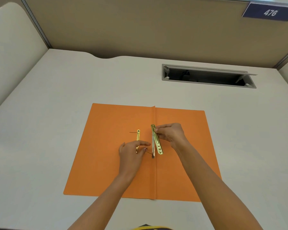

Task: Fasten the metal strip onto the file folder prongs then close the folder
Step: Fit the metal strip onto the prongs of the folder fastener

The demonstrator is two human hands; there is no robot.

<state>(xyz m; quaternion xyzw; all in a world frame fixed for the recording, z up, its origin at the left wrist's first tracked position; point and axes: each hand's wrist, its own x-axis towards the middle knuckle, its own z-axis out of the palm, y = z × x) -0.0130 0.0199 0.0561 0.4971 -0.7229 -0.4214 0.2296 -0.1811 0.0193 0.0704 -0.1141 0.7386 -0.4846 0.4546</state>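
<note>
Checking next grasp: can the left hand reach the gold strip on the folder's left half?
Probably yes. The left hand already rests over the near end of the gold strip, nothing else covers it, and the right hand holds the other strip beside the fold.

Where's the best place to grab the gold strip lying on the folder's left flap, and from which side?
Pinch the gold strip across its narrow width near the far end, coming from above. It lies flat on the orange folder, and the left hand covers its near end.
</note>
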